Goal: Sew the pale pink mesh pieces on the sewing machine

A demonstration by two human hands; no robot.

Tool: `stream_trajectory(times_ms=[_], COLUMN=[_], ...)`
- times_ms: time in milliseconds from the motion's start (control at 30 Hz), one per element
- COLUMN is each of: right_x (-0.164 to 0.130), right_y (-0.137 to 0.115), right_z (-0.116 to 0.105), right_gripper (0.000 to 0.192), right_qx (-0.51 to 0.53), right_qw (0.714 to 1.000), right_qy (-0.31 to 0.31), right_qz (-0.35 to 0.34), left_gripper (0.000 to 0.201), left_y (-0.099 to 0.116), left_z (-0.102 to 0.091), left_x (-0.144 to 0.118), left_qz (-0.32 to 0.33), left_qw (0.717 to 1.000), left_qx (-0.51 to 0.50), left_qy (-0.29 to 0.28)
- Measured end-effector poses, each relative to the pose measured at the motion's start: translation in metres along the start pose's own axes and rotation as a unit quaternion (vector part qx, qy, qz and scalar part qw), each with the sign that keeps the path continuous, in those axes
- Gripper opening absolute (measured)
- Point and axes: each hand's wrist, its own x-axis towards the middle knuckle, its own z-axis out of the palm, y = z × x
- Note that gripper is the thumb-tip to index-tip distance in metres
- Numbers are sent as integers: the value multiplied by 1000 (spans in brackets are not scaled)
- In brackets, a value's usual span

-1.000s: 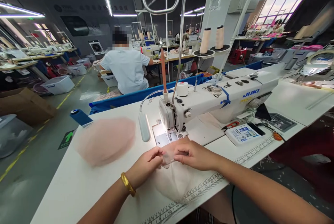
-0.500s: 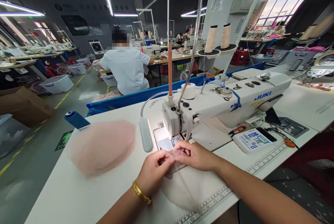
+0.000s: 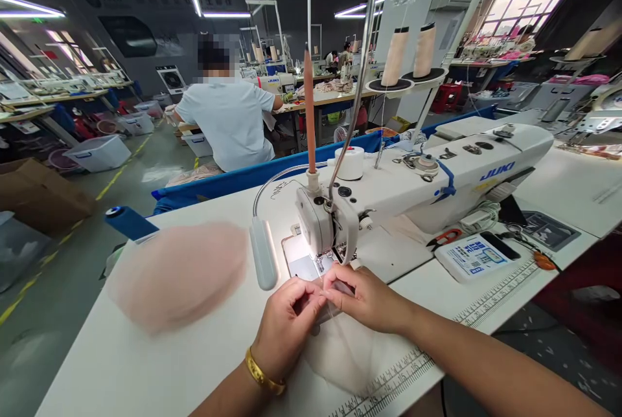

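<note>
In the head view, the left hand (image 3: pixel 287 320) and the right hand (image 3: pixel 368 297) meet just in front of the sewing machine (image 3: pixel 408 190), each with its grip pinched shut on the near edge of a sheer pale mesh piece (image 3: pixel 340 352). The mesh lies flat on the white desk (image 3: pixel 146 365), its top edge held up at the fingertips just before the needle plate (image 3: pixel 304 265) and its lower part reaching a printed ruler strip (image 3: pixel 389 381) along the desk edge. A gold bangle (image 3: pixel 262 375) sits on the left wrist. To the left lies a pink mesh pile (image 3: pixel 177 274), well apart from the hands. Right of the machine rest a control panel (image 3: pixel 473 255) and red-handled snips (image 3: pixel 443 237). Two thread cones (image 3: pixel 411 48) stand behind. Beyond, a person in a light shirt (image 3: pixel 226 119) sits at another desk.
</note>
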Motion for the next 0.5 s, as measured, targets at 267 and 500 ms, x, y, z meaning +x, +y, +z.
stream_trajectory(times_ms=[267, 500], right_x=[-2, -4], right_y=[5, 6], right_z=[3, 4], right_gripper=[12, 12], right_qx=[-42, -41], right_qw=[996, 996], right_qy=[35, 35], right_qz=[-69, -70], left_gripper=[30, 31], left_y=[6, 6], left_z=[5, 8], left_x=[2, 3], left_qz=[-16, -61], left_qw=[995, 990], left_qx=[-93, -129], left_qy=[-3, -10])
